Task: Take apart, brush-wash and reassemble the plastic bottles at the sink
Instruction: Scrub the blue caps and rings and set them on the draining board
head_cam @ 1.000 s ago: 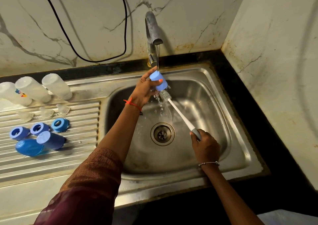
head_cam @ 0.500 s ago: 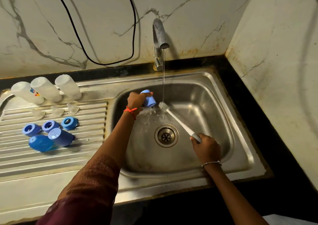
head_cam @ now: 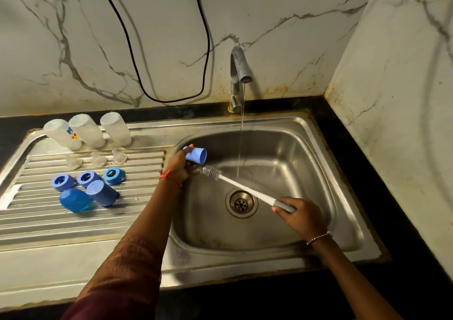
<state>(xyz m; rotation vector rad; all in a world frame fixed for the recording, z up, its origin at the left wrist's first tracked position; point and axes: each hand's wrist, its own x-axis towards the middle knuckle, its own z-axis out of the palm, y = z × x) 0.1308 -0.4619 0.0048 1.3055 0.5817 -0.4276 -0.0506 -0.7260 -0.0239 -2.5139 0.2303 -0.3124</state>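
The blue cap (head_cam: 196, 155) is held in the left hand (head_cam: 180, 167), fingers curled round its closed end, its open mouth turned to the right. It is now located at the left wall of the sink (head_cam: 318, 148), just beside the draining board (head_cam: 73, 221).

A second earlier the cap was held under the tap (head_cam: 239, 72) with the brush head at its mouth. It has since been carried left and out of the water stream (head_cam: 241, 136), which is now seen to fall unobstructed. The brush (head_cam: 245, 188) has been withdrawn; its head lies just below the cap and outside it. The grey handle is gripped in the right hand (head_cam: 300, 215), closed round it.

On the draining board are noted three clear bottle bodies (head_cam: 87, 129) stood upside down, three clear teats (head_cam: 98, 159), three blue rings (head_cam: 85, 178) and two blue caps (head_cam: 101, 192).

Scrubbing and rinsing of this cap are judged complete, and placement beside the other two caps is expected. With that, washing would appear finished and reassembly outstanding. The tap is left running.
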